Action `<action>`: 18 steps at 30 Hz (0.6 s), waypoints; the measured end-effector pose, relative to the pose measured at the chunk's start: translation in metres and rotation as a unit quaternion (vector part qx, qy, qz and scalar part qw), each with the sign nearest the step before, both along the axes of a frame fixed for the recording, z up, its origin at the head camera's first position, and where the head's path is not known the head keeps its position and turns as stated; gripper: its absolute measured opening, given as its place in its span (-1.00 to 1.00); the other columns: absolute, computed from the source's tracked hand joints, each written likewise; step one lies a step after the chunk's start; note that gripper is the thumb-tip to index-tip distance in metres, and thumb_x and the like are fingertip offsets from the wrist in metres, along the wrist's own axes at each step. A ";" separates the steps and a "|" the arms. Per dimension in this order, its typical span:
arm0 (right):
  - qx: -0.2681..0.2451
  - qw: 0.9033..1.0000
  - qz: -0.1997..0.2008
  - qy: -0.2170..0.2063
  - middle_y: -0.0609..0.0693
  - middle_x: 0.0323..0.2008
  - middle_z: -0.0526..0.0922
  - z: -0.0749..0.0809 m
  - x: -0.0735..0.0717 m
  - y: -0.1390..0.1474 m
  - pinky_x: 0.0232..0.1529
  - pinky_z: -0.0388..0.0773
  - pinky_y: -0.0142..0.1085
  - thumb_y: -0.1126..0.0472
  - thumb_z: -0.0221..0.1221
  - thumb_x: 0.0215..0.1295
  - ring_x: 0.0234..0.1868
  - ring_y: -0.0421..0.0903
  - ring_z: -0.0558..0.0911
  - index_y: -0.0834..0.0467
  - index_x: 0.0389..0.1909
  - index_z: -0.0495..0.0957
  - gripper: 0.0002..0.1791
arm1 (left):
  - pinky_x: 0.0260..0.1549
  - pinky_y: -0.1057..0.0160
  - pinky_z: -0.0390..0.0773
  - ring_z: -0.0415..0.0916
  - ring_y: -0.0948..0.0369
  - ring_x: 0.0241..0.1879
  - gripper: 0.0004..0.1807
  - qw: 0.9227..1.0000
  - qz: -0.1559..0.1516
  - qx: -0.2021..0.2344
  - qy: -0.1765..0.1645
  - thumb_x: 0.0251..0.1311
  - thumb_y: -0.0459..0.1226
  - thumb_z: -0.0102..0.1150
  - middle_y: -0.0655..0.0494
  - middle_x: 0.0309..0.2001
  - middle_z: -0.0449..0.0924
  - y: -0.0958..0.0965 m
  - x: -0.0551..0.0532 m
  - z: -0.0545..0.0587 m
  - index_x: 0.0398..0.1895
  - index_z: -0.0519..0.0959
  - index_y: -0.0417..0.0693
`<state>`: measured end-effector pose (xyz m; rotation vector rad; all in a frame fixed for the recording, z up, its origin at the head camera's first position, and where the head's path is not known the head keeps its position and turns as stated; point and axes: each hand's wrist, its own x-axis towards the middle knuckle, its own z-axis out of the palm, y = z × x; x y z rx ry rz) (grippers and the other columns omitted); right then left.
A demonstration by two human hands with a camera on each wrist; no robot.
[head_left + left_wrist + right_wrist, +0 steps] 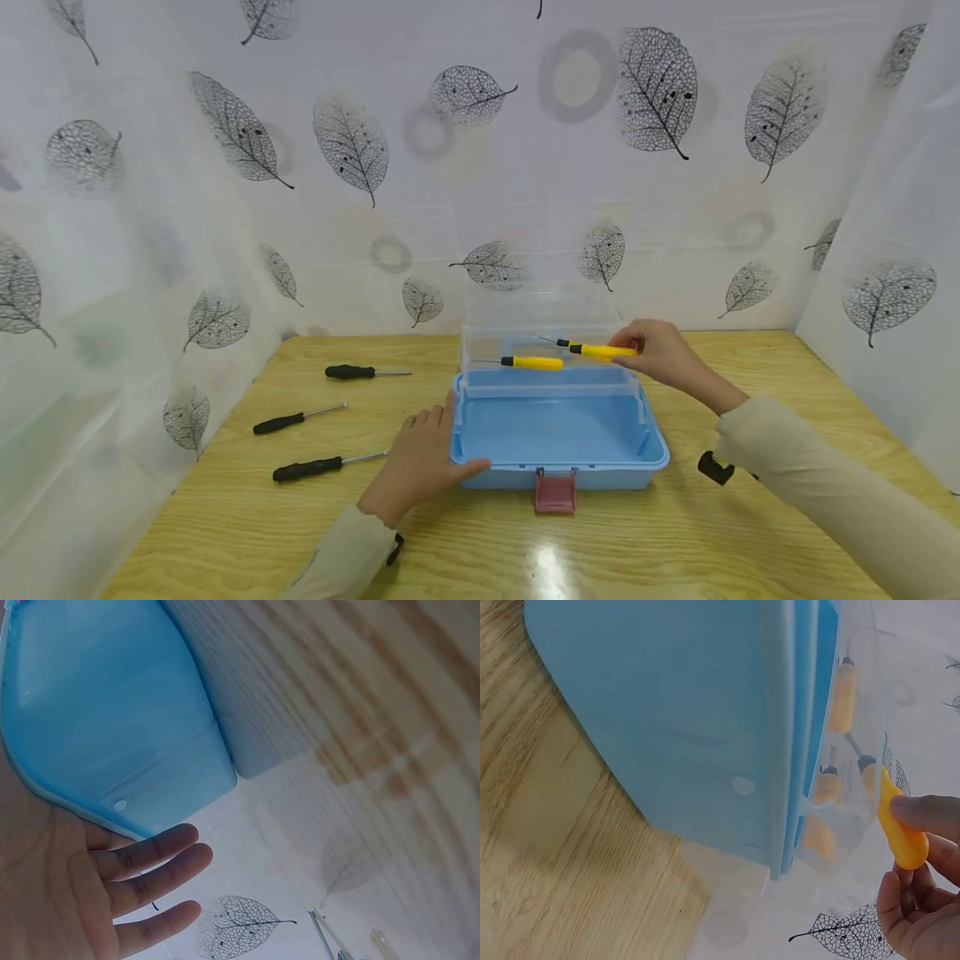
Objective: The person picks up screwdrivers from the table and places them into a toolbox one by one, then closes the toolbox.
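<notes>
A light-blue toolbox (555,429) with a see-through lid (543,308) tipped back sits on the wooden table. My left hand (420,450) rests along its left side, fingers straight against the wall and the thumb over the front corner. Those fingers (161,855) extend past the blue wall in the left wrist view. At the lid's right end, my right hand (652,354) pinches a yellow-handled screwdriver (904,832) between thumb and fingers, its shaft angled over the lid. Another yellow screwdriver (536,363) lies at the lid, and more yellow handles (844,697) show through the clear plastic.
Three black-handled screwdrivers lie left of the box: a far one (352,372), a middle one (281,423) and a near one (309,469). A pink latch (555,493) hangs at the box front. Leaf-patterned curtains (480,183) enclose the table (480,550).
</notes>
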<state>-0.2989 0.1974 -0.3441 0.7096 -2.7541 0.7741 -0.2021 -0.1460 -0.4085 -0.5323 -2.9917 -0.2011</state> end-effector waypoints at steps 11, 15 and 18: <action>0.002 1.000 -0.001 -0.010 0.13 -0.40 0.64 -0.002 -0.006 -0.010 -0.42 0.47 -0.33 0.35 0.31 0.06 -0.45 -0.11 0.51 0.32 -0.30 0.67 -0.83 | 0.09 -0.05 0.44 0.43 -0.08 0.13 0.22 1.000 0.000 -0.003 -0.001 -0.03 0.43 -0.01 -0.22 0.18 0.43 0.000 0.000 0.001 0.44 -0.03 -0.29; 0.005 1.000 0.000 -0.008 0.13 -0.40 0.64 -0.003 -0.008 -0.013 -0.41 0.48 -0.31 0.34 0.31 0.06 -0.45 -0.11 0.51 0.32 -0.31 0.67 -0.84 | 0.09 -0.05 0.44 0.43 -0.08 0.13 0.21 1.000 0.000 -0.002 -0.002 -0.03 0.43 0.00 -0.22 0.17 0.43 0.000 0.000 0.001 0.44 -0.03 -0.29; 0.007 1.000 0.000 -0.008 0.13 -0.39 0.65 -0.003 -0.009 -0.015 -0.40 0.49 -0.30 0.33 0.31 0.06 -0.44 -0.11 0.52 0.31 -0.30 0.68 -0.84 | 0.09 -0.05 0.44 0.44 -0.08 0.13 0.21 1.000 0.000 -0.002 -0.001 -0.03 0.42 0.00 -0.21 0.16 0.44 0.000 0.001 0.001 0.44 -0.03 -0.29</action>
